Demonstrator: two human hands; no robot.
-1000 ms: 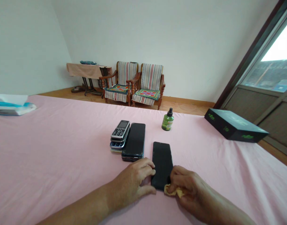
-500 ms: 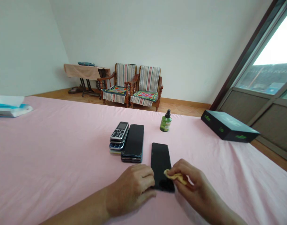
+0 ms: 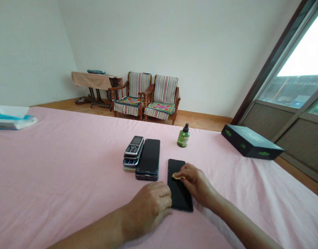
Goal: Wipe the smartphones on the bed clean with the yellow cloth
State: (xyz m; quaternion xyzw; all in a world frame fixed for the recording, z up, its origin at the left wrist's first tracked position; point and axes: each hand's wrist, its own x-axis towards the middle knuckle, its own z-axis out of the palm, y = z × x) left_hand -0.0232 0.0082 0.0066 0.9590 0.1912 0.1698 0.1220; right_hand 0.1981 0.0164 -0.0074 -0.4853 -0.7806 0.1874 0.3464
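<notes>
A black smartphone [image 3: 180, 197] lies flat on the pink sheet [image 3: 70, 166] in front of me. My left hand [image 3: 151, 204] rests against the phone's near left edge, fingers curled and pressing it in place. My right hand [image 3: 193, 181] pinches a small yellow cloth [image 3: 176, 176] and holds it on the upper part of the phone's screen.
Two stacks of phones [image 3: 142, 157] lie just left of the black one: keypad phones and dark smartphones. A green spray bottle [image 3: 183, 136] stands behind. A black box [image 3: 249, 142] sits at the right, a tissue pack [image 3: 10, 117] at the far left.
My right hand has slid the yellow cloth from the phone's near end up along the screen to its far part. My left hand stays at the phone's near left edge.
</notes>
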